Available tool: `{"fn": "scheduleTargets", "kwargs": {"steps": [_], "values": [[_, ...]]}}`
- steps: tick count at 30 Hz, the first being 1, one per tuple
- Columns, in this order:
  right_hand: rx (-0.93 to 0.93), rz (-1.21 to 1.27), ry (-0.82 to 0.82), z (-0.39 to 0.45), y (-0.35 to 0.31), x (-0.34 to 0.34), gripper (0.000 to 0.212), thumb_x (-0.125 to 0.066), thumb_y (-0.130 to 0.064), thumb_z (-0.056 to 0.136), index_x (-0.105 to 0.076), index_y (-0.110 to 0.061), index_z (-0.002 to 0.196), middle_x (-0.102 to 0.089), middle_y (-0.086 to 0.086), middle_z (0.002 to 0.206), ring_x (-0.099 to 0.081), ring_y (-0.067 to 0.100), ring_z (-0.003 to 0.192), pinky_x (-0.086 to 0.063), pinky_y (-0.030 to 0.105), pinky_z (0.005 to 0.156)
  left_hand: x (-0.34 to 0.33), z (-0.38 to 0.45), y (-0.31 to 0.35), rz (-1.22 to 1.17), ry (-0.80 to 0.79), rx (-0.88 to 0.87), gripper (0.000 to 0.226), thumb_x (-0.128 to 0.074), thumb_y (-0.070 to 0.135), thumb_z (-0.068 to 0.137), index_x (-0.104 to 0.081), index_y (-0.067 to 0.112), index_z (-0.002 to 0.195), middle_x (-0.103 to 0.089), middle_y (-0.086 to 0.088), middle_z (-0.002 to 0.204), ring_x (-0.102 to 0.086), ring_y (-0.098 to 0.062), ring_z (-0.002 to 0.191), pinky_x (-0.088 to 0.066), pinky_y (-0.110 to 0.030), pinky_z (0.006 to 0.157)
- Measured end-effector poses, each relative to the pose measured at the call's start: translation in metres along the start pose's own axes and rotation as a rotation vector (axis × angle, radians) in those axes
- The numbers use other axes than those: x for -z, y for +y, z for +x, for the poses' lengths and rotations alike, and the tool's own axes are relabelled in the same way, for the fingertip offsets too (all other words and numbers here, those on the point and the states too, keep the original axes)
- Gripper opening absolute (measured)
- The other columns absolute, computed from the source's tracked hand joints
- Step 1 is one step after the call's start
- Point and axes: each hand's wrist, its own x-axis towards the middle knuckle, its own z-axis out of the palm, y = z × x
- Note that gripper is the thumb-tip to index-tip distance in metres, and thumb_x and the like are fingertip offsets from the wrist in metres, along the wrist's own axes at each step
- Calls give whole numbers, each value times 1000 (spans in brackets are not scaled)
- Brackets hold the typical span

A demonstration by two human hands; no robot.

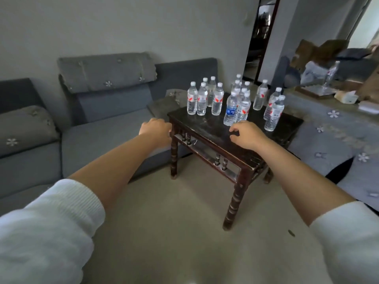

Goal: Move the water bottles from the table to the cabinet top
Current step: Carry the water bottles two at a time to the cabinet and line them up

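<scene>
Fingers (232, 131) of the right hand (247, 135) are loosely curled and hold nothing; they hang over the near part of the bench (207, 125). Fingers of the left hand (156, 127) are bent downward at the bench's left corner, also empty; whether they touch the edge cannot be told.

Just beyond the right fingertips stands the blue-label bottle (230, 109), touching or nearly touching a red-label bottle (243, 108) on its right. Further from the fingers, to the left, a tight group of bottles (202, 99) stands upright; more stand behind and to the right, one near the bench's right edge (273, 113). All remain on the bench. No cabinet top can be identified with confidence; a single bottle (330, 75) shows, blurred, on a cluttered surface far right.

Assessment: the step is the first pick. Recommended: take the nearest bottle mid-body with the right hand, lifting straight up to avoid toppling its neighbour. The left hand is best directed to the front bottle of the left group. Thin bottles will likely dent under hard squeeze.
</scene>
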Motion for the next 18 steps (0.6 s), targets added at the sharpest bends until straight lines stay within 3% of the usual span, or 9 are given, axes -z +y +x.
{"fn": "scheduleTargets", "kwargs": {"steps": [18], "values": [[-66,46,-49,297,56,-28,31,-54,-13,91,-60,-1,119,-59,18,124,-54,32,115,-43,35,94,-43,307,-42,-71,-72,-33,40,-47,23,93,-50,13,131,-51,-12,132,-42,-30,128,-41,-41,100]]}}
